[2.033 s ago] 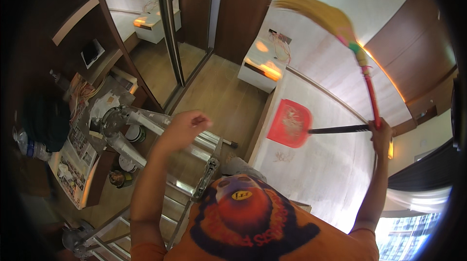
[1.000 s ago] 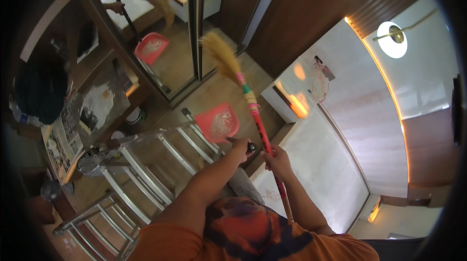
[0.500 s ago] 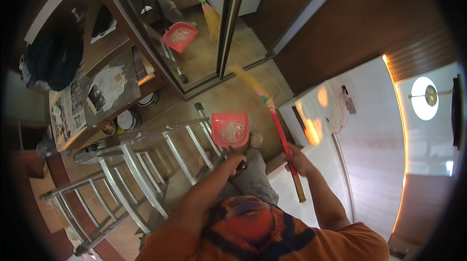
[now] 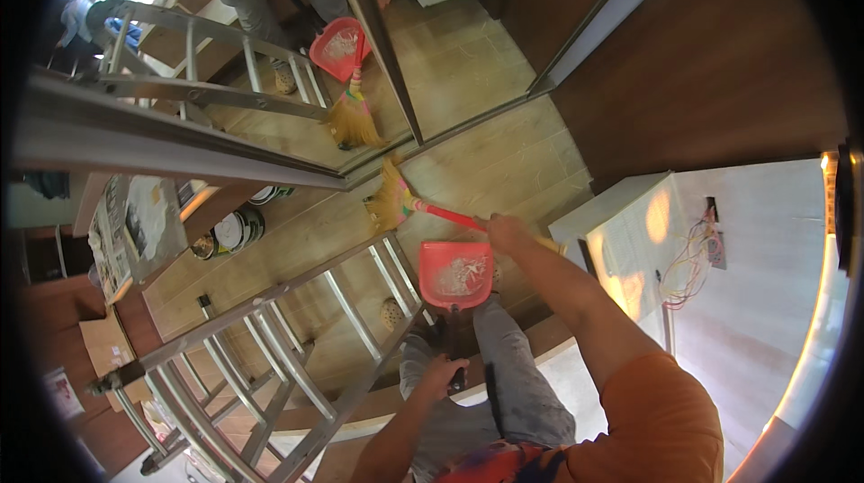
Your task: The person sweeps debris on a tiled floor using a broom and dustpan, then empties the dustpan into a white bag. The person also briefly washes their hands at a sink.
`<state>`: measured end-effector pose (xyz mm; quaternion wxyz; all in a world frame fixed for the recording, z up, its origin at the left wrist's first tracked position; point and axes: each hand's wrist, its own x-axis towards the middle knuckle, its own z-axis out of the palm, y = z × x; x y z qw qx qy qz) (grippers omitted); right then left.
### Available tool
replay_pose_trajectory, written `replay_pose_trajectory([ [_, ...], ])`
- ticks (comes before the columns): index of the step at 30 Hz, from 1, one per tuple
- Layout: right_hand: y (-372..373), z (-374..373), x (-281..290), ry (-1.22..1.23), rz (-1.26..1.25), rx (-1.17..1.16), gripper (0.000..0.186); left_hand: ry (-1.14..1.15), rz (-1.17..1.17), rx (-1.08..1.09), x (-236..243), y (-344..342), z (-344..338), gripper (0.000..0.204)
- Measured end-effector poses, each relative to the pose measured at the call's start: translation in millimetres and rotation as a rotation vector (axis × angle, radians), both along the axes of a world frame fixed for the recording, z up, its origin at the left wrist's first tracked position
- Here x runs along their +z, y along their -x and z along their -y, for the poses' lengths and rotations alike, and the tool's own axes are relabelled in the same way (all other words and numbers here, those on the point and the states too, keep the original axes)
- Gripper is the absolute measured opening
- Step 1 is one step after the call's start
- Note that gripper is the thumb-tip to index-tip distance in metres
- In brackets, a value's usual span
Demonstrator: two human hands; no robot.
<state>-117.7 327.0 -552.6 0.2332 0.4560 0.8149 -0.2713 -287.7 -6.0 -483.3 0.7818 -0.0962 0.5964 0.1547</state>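
My right hand [image 4: 510,234] grips the red handle of a broom [image 4: 447,213], which lies nearly level across the view. Its straw bristles [image 4: 391,198] touch or hover just over the floor, left of and beyond the dustpan. A red dustpan [image 4: 455,273] holds pale scraps or dust and sits in front of my feet. Closed round the end of its dark handle, my left hand [image 4: 445,377] is between my knees. The far wall's mirror [image 4: 261,114] reflects the broom and dustpan.
An aluminium stepladder [image 4: 346,312] stands close on my left. Beyond it are paint buckets [image 4: 238,228] and a newspaper-covered bench [image 4: 121,226]. To the right a white box-like cabinet [image 4: 621,213] juts from the wall, with loose wires [image 4: 688,267] beside it. Wood-look floor [image 4: 504,159] runs to the mirror.
The broom has swung left and turned, so its bristles now lie left of the dustpan. My right arm reaches farther forward. The view has shifted, showing more of the mirror.
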Motion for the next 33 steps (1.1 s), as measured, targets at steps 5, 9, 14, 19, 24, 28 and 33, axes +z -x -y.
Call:
replay_pose_trajectory([
  [5,-38,-47,-38,0.058,0.176,-0.199,0.058,-0.011,-0.01,0.042,-15,-12,-9,0.032],
  [9,-74,-32,-32,0.126,0.208,-0.559,0.055,-0.031,-0.012,0.028,-26,-3,-27,0.029],
  [14,-99,36,25,0.16,-0.131,-0.991,0.055,-0.019,-0.009,0.039,-33,30,-76,0.022],
  [19,-91,22,17,0.014,-0.332,-1.36,0.062,0.009,-0.125,-0.013,-33,57,-121,0.019],
  [24,-86,-117,-105,-0.187,-0.271,-1.473,0.068,-0.011,-0.152,0.013,-48,85,-147,0.018],
  [28,-75,-161,-189,-0.141,-0.158,-1.243,0.068,-0.042,-0.131,0.029,-55,107,-160,0.022],
  [33,-34,-58,-163,-0.16,-0.215,-1.182,0.066,0.021,-0.19,0.123,-38,122,-173,0.027],
])
